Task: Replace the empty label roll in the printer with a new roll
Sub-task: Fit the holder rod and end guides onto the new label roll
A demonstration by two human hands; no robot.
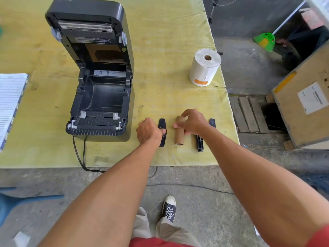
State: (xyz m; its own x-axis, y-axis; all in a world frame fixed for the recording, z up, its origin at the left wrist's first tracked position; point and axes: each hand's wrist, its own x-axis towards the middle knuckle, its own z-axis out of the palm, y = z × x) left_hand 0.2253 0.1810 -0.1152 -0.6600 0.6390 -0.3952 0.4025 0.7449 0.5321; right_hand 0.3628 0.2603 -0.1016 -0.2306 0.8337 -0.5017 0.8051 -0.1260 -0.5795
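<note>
Table (169, 32): flat top under a yellow-green sheet, faintly woven, creased and stained in patches; front edge runs across the lower third of the view.
Printer (99, 97): black moulded plastic, matte, rounded corners; lid (89, 27) swung up and back, its underside showing a metal bar and a printed sticker. Roll bay open, a smooth curved trough with two pale guide tabs near the front and a ribbed front lip. Black cable drops from its front edge over the table edge.
New label roll (204, 67): fat white paper cylinder standing on end, brown card core visible at top, orange tape strip near its base; at the table's right edge, well apart from the printer.
Empty core (179, 134): plain brown cardboard tube, lying on the table, open end toward the camera, right of the printer.
Right hand (193, 123): curled over the upper part of the empty core, thumb and fingers closed round it.
Left hand (148, 131): loosely fisted, thumb tip pressing on the flat holder plate (162, 124), a black, tapered plastic piece lying just left of the core.
Spindle bar (199, 144): black ribbed plastic strip on the table just right of the core, partly under the right forearm; a second dark tapered piece (212, 123) shows beyond the wrist.
Notebook (9, 104): lined white pages, at the table's left edge.
Floor: rough grey concrete.
</note>
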